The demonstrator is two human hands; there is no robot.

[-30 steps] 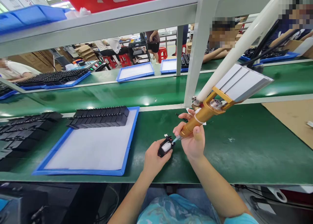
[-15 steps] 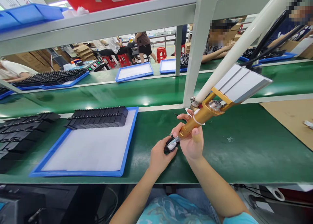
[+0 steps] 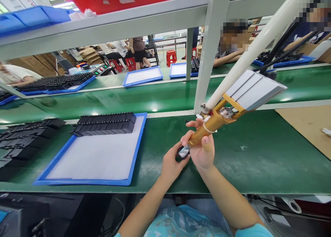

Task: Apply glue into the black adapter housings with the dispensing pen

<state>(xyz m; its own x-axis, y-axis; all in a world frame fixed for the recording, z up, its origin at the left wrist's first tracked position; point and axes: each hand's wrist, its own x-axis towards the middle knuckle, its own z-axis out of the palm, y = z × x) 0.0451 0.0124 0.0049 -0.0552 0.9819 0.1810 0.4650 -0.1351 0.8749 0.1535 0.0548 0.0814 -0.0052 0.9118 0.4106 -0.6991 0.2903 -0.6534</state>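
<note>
My left hand (image 3: 171, 164) is closed around a small black part with a pale inside (image 3: 184, 152), pinched between thumb and fingers just above the green bench. From the right, my right hand (image 3: 203, 150) wraps round a gold cylindrical tool (image 3: 205, 128), with the thumb along its near side. The tool slants down to the left, and its narrow metal tip meets the black part; the exact contact point is too small to tell. A grey-white finned block (image 3: 256, 90) sits at the tool's upper end. Much of the black part is hidden by my fingers.
Left of my hands lies a blue-rimmed tray (image 3: 133, 154) with rows of black blocks (image 3: 106, 124); more black blocks (image 3: 23, 140) sit beyond it. A white post (image 3: 232, 64) slants behind the tool. Cardboard (image 3: 307, 126) lies at right. Several people work across the bench.
My left hand has shifted slightly right and up, its fingers covering more of the black part. My right hand and the tool stay nearly still. A person in the background has moved left.
</note>
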